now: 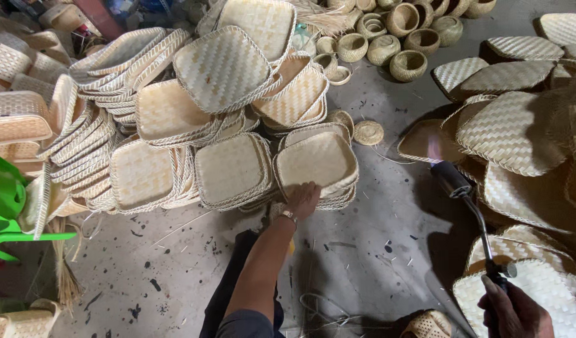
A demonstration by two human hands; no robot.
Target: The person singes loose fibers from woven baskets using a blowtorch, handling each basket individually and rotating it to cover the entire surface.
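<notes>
My left hand (pixel 302 199) reaches forward and grips the near rim of a square woven bamboo tray (pixel 316 159) that tops a low stack on the floor. A metal band sits on that wrist. At the lower right my right hand (pixel 512 311) holds the handle of a long gas torch (pixel 468 200). Its black nozzle points up and away, with a faint flame (pixel 434 148) at the tip, close to the woven trays (pixel 510 131) on the right.
Heaps of square woven trays (pixel 175 119) cover the left and middle of the concrete floor (pixel 375 244). Small round woven baskets (pixel 394 37) cluster at the top. A green plastic chair (pixel 6 206) stands at the left edge. Loose bamboo strips (pixel 325 310) lie near my feet.
</notes>
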